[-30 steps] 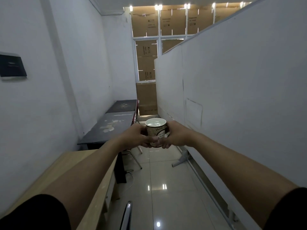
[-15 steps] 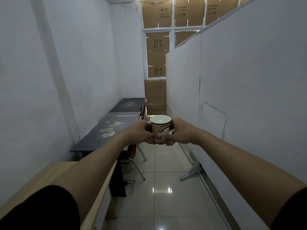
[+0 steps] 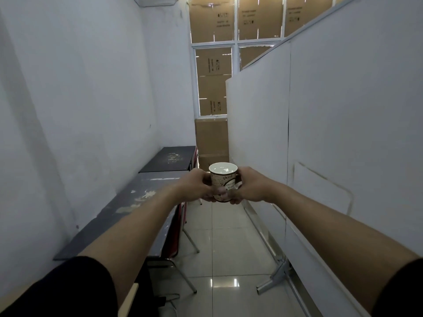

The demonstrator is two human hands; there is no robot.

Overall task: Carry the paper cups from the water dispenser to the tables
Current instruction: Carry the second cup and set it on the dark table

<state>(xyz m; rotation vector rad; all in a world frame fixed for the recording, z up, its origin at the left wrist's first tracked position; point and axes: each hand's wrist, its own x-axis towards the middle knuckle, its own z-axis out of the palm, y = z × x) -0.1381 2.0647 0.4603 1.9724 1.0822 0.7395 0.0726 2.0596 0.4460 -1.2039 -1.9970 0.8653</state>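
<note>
A printed paper cup [image 3: 223, 179] with a white inside is held upright at arm's length in the middle of a narrow aisle. My left hand [image 3: 196, 187] grips its left side and my right hand [image 3: 248, 188] grips its right side, fingers wrapped under the base. A dark, scuffed table [image 3: 135, 202] runs along the left wall just below and left of my left forearm. A second dark table [image 3: 170, 159] stands behind it, farther down the aisle.
A white partition wall [image 3: 332, 133] with a metal foot [image 3: 272, 282] lines the right side. Stacked cardboard boxes [image 3: 211, 138] block the aisle's far end. A red folding chair [image 3: 180, 227] is tucked under the near table. A wooden tabletop edge [image 3: 128, 300] shows at bottom left.
I have walked forward down the aisle with the cup held in both hands. The dark tables are closer and the wooden table has slid almost out of view.
</note>
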